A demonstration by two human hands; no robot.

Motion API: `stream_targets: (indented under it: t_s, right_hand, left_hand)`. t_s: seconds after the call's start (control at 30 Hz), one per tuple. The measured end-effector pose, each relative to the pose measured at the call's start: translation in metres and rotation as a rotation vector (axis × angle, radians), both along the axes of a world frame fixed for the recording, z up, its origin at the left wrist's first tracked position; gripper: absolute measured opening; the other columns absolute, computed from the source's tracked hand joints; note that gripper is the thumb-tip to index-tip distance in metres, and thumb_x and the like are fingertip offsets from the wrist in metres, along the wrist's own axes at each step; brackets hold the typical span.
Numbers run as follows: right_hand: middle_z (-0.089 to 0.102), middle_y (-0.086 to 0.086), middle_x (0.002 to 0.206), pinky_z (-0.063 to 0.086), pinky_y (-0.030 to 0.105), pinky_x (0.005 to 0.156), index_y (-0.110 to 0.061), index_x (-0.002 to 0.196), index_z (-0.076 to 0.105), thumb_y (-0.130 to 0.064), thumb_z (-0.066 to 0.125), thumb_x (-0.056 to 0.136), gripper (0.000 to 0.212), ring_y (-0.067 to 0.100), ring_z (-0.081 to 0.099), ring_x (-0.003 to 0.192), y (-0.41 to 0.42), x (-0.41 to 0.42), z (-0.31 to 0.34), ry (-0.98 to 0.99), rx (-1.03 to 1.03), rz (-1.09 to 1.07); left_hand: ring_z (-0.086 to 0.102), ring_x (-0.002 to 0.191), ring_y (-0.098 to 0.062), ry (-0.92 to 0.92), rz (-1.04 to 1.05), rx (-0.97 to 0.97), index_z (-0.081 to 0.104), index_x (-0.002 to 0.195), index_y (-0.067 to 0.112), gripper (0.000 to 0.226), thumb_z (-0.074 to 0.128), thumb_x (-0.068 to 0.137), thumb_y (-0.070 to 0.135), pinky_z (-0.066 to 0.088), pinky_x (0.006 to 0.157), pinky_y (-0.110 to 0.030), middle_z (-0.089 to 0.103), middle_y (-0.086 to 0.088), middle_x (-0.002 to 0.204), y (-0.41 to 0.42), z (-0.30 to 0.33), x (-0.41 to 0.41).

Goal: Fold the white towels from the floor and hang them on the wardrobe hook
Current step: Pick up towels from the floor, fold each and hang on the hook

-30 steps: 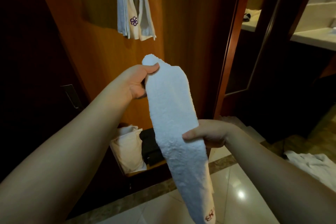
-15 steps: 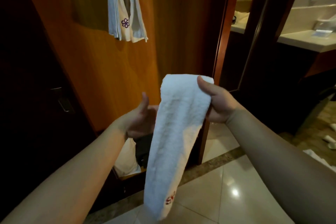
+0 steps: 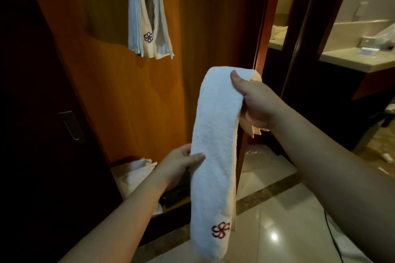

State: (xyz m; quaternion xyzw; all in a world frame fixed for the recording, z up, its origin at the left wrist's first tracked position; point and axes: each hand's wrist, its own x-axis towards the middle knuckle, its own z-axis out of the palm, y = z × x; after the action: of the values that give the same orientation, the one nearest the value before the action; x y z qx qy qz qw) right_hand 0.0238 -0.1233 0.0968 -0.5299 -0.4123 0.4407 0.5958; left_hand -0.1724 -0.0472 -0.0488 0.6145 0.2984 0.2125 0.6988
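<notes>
Head view, near: left hand [image 3: 179, 162] pinched the edge of the folded white towel [image 3: 215, 156] at mid-length; right hand [image 3: 254, 100] gripped its top fold, strip hanging above the tiled floor [image 3: 288, 220]. Farther: another towel [image 3: 147, 17] already hung on the wardrobe panel [image 3: 111, 92]. Risk: layers could slide apart if the left pinch loosened.

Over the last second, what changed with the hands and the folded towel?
The right hand took over the folded towel at its top fold; the left hand let go there and dropped to pinch its middle. The hung towel stayed on the wardrobe.
</notes>
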Motion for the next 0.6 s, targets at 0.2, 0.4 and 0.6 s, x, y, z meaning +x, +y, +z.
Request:
stream_targets:
  t_s: [0.2, 0.4, 0.6]
  right_hand:
    - [0.064, 0.006, 0.122, 0.054, 0.049, 0.094, -0.012, 0.137, 0.045, -0.062, 0.043, 0.099, 0.063, 0.026, 0.063, 0.113, 0.016, -0.02, 0.035, -0.252, -0.017, -0.139]
    - [0.06, 0.014, 0.126, 0.06, 0.043, 0.081, -0.007, 0.144, 0.039, -0.063, 0.036, 0.101, 0.071, 0.033, 0.064, 0.108, 0.038, -0.051, 0.066, -0.418, 0.046, -0.224]
    - [0.05, -0.002, 0.088, 0.054, 0.021, 0.045, -0.009, 0.149, 0.035, -0.062, 0.036, 0.102, 0.071, 0.015, 0.06, 0.073, 0.056, -0.077, 0.1, -0.415, 0.158, -0.259]
  left_hand:
    - [0.067, 0.089, -0.008, -0.261, 0.575, 0.394, 0.067, 0.097, 0.035, 0.029, 0.054, 0.09, 0.061, 0.056, 0.084, -0.031, 0.07, 0.008, 0.094, -0.03, 0.028, 0.004]
    - [0.065, 0.114, -0.014, -0.364, 0.166, 0.37, 0.066, 0.12, 0.037, 0.086, 0.027, 0.072, 0.097, 0.053, 0.093, -0.036, 0.067, 0.003, 0.127, -0.062, 0.054, 0.021]
    - [0.03, 0.14, 0.001, -0.289, 0.28, 0.368, 0.028, 0.152, 0.043, 0.13, 0.016, 0.042, 0.11, 0.023, 0.115, -0.033, 0.033, 0.02, 0.156, -0.039, 0.074, 0.062]
